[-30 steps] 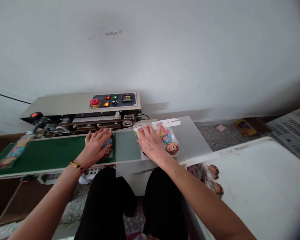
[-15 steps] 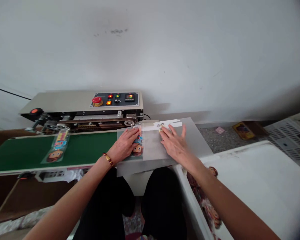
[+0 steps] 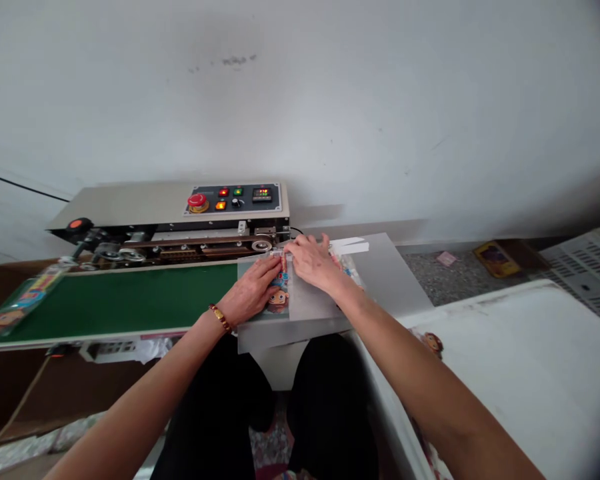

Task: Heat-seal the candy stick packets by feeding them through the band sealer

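A clear packet with a printed cartoon face (image 3: pixel 279 300) lies on the translucent sheet (image 3: pixel 395 277) beside the belt's right end. My left hand (image 3: pixel 254 290) rests on this packet's left side, fingers together and pressing on it. My right hand (image 3: pixel 313 261) reaches over to the packet's top edge, fingers bent; what they pinch, if anything, is hidden. Partly under my right wrist lies another printed packet (image 3: pixel 347 265). At the far left of the green belt (image 3: pixel 150 300), a sealed-looking packet (image 3: pixel 25 303) lies slanted near the rollers.
The sealing machine (image 3: pixel 130 207) with lit buttons and a red knob stands behind the belt against the wall. A white tub (image 3: pixel 505 347) holding printed pieces is at the right. A yellow box (image 3: pixel 497 259) and a white crate (image 3: pixel 587 273) sit farther back on the floor.
My right hand has moved left to the packet's top. Another packet now shows under my right wrist. The packet on the belt has travelled left. My left hand stays on its packet.
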